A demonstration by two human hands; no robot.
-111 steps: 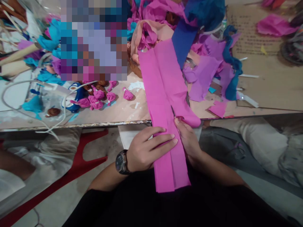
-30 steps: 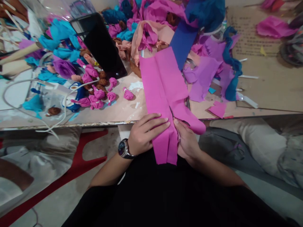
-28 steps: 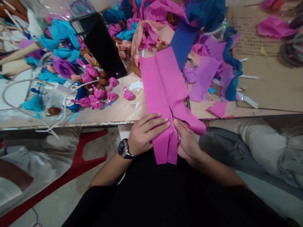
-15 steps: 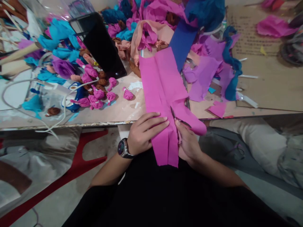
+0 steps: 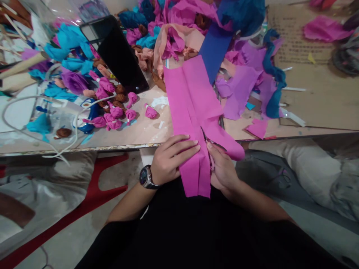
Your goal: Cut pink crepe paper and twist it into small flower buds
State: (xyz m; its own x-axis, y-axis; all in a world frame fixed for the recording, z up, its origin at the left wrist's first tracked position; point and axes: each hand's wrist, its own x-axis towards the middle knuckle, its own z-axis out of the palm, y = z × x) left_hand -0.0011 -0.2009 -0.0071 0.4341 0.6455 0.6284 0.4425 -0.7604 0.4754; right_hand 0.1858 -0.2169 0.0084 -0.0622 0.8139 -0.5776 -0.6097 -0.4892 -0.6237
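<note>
A long pink crepe paper sheet lies across the table edge and hangs toward my lap, creased lengthwise and slit partway. My left hand, wearing a watch, holds the sheet's left side, its fingers stretched over the top and its thumb hidden. My right hand is closed around a pair of scissors. Their dark blades stand apart at the slit, pointing up the sheet. Right of the blades, a cut flap of the same paper curls outward.
A black phone leans behind small pink paper buds. Crumpled coloured paper and a blue strip lie at the back. Cardboard covers the right side. A white cable loops at left. People sit on both sides.
Both hands, the scissors and the pink sheet keep nearly the same positions. The whole view has shifted very slightly.
</note>
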